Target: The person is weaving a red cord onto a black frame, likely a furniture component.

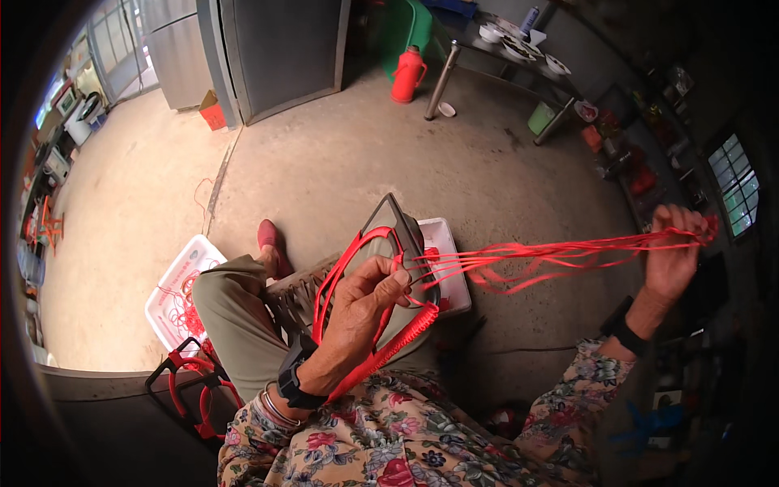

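Red cords (584,243) stretch btwn both hands, out to the R of the lap, a few strands sagging. L hand (359,300) pinches the near end btwn thumb & fingertips, right by a dark frame (411,231) over the person's lap; R hand (673,252), fingers curled, grips the far end, arm held well out. Ribbed red band (406,331) slants below L hand. White tub (454,280) partly hidden behind frame; 2nd tub (174,280) w/ tangled red cord (187,318) on floor, L of the knee. Nr it, lower L, more dark frames w/ red bands (176,391). Further off: red flask (408,75) on floor, bench (442,81) w/ bowls (489,33).
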Demonstrator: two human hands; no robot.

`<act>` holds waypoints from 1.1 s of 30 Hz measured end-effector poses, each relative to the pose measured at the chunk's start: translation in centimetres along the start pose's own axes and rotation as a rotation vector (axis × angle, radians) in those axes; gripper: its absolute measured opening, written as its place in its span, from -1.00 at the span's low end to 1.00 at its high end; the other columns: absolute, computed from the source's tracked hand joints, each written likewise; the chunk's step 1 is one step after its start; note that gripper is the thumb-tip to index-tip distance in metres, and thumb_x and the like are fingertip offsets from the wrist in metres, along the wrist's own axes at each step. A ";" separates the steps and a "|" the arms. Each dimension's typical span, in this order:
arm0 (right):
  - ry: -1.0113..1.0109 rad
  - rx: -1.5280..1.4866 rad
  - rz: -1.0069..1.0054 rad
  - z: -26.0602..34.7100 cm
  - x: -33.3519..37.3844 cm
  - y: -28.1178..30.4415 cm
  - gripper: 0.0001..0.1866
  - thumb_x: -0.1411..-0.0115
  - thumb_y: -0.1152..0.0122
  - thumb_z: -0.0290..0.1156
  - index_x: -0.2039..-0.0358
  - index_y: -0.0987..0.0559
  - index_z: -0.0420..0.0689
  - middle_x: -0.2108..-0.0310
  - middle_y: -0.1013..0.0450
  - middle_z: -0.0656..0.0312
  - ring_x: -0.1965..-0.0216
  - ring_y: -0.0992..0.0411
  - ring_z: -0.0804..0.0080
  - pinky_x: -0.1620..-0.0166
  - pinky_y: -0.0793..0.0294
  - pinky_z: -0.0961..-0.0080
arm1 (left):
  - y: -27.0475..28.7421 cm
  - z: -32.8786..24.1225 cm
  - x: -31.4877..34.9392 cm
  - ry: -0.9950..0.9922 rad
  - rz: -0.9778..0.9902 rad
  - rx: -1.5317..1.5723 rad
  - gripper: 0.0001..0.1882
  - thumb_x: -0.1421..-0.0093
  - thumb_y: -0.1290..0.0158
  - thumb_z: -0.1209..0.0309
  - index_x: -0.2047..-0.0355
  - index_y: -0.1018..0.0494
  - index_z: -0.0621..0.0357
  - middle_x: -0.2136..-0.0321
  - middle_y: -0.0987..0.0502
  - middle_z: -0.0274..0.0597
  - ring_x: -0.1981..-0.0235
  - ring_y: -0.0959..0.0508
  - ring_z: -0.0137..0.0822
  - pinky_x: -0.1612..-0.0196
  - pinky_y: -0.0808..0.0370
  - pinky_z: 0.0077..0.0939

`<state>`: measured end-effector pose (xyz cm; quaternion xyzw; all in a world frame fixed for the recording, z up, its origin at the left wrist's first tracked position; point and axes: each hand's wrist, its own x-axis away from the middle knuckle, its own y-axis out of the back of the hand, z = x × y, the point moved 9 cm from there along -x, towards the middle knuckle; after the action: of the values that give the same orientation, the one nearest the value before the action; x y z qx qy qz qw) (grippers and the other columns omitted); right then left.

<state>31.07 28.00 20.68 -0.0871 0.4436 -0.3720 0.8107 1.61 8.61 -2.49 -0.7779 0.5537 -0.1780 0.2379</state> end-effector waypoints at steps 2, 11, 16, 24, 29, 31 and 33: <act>-0.004 -0.201 -0.056 4.8 0.1 6.6 -0.86 -0.13 -0.01 -0.56 0.50 -0.27 -0.12 0.55 -0.07 0.34 0.51 -0.07 0.53 0.36 -0.14 0.56 | -0.4 0.9 0.6 0.046 0.016 0.029 -0.84 -0.26 -0.01 0.37 0.36 -0.40 0.23 0.43 -0.44 -0.31 0.37 -0.43 -0.49 0.18 -0.36 -0.58; -0.129 0.423 -1.113 5.0 18.4 31.7 -0.72 -0.31 0.10 -0.15 0.51 -0.38 0.05 0.80 -0.08 0.49 0.86 0.03 0.68 0.81 0.06 0.69 | -2.6 3.0 2.4 0.311 0.096 0.088 -0.75 -0.30 0.05 0.31 0.28 -0.39 0.31 0.45 -0.49 -0.20 0.43 -0.52 -0.40 0.35 -0.48 -0.53; -0.761 0.145 -0.527 -16.3 21.8 20.8 -0.85 -0.19 -0.11 -0.16 0.42 -0.39 0.12 0.76 -0.03 0.51 0.77 0.06 0.72 0.70 0.07 0.70 | -3.0 2.8 2.1 0.431 0.114 0.061 -0.75 -0.29 0.05 0.31 0.33 -0.41 0.29 0.53 -0.52 -0.13 0.55 -0.53 -0.36 0.48 -0.48 -0.55; -0.906 -0.039 -0.036 -27.7 20.4 -3.7 -0.37 -0.04 -0.31 -0.05 -0.01 -0.43 -0.21 0.53 -0.41 0.45 0.68 -0.19 0.78 0.62 -0.14 0.77 | -2.8 3.7 1.9 0.528 0.060 0.062 -0.77 -0.25 -0.02 0.30 0.40 -0.44 0.24 0.60 -0.52 -0.13 0.65 -0.52 -0.37 0.59 -0.44 -0.62; -1.033 0.001 -0.111 -25.9 23.0 -3.0 -0.84 -0.21 -0.11 -0.35 0.36 -0.48 -0.19 0.63 -0.31 0.37 0.67 -0.19 0.70 0.61 -0.15 0.66 | -2.3 3.4 2.0 0.535 0.030 0.046 -0.78 -0.25 -0.01 0.31 0.40 -0.44 0.24 0.63 -0.51 -0.13 0.68 -0.49 -0.39 0.63 -0.38 -0.63; -0.805 -0.074 -0.145 -22.5 21.0 -2.8 -0.80 -0.22 -0.07 -0.38 0.52 -0.38 -0.16 0.66 -0.24 0.35 0.70 -0.15 0.62 0.64 -0.11 0.61 | -2.1 3.5 2.0 0.547 0.023 0.051 -0.77 -0.26 0.00 0.30 0.40 -0.43 0.24 0.64 -0.50 -0.12 0.70 -0.48 -0.40 0.66 -0.35 -0.63; -0.525 0.048 0.042 -18.0 19.2 -4.9 -0.72 -0.19 -0.13 -0.38 0.61 -0.34 -0.17 0.78 -0.20 0.29 0.78 -0.11 0.57 0.71 -0.03 0.58 | -2.4 4.1 2.2 0.585 0.039 0.105 -0.74 -0.28 0.04 0.26 0.39 -0.42 0.23 0.67 -0.48 -0.12 0.75 -0.41 -0.41 0.71 -0.25 -0.64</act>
<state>20.71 14.87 -0.19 -0.1522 0.2109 -0.3302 0.9074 6.42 7.95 -4.48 -0.6693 0.6036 -0.4184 0.1118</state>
